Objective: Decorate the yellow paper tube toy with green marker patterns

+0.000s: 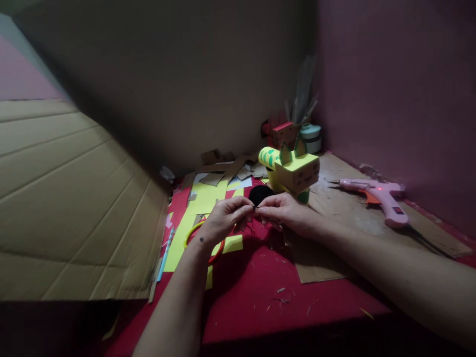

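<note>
Over the red tabletop, my left hand and my right hand meet with fingertips pinched close together. A thin black strand, like yarn, runs between the fingertips. Just behind them lies a round black ball that looks like wound yarn. Beyond my right hand stands a yellow and cardboard box-shaped cat figure with pointed ears and green-spotted parts. Scissors with yellow and red handles lie partly hidden under my left wrist.
A pink glue gun with a lit red light rests on a cardboard sheet at right. Yellow paper and cardboard scraps spread behind. A large cardboard panel leans at left, near a blue pencil. A lidded tub stands at back.
</note>
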`<state>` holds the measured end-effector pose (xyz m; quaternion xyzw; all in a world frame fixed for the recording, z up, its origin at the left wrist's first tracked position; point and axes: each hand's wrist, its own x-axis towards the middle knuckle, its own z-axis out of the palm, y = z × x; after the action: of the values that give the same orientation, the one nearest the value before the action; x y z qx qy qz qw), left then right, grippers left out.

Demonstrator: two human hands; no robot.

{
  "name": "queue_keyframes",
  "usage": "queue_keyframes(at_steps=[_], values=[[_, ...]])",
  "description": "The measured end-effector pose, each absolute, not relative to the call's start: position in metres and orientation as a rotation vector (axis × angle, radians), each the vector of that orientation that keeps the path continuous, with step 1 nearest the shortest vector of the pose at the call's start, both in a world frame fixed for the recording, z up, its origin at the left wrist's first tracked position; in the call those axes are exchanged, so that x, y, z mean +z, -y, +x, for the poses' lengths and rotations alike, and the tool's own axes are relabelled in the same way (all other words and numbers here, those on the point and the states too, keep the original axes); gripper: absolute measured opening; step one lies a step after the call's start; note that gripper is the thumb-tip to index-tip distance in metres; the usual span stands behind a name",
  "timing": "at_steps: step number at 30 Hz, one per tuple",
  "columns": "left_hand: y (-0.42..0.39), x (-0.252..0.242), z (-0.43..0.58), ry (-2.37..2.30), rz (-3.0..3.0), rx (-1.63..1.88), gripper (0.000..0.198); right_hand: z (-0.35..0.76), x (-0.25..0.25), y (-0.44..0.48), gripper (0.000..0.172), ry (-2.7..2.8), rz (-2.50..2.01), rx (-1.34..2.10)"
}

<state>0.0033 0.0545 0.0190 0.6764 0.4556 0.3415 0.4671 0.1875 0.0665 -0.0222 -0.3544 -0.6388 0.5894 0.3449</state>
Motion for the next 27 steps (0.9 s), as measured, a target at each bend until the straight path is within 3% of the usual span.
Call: queue_keyframes(at_steps=[14, 27], values=[[-0.053, 0.01, 0.021, -1.003, 1.347, 1.177, 0.018, 0.185, -0.014, -0.058, 0.028, 1.71, -0.908, 1.405], [-0.053, 0.012, 0.018, -0.827, 1.017, 0.97, 0.016, 0.183, -0.016, -0.058, 0.028, 1.751, -0.929, 1.365]])
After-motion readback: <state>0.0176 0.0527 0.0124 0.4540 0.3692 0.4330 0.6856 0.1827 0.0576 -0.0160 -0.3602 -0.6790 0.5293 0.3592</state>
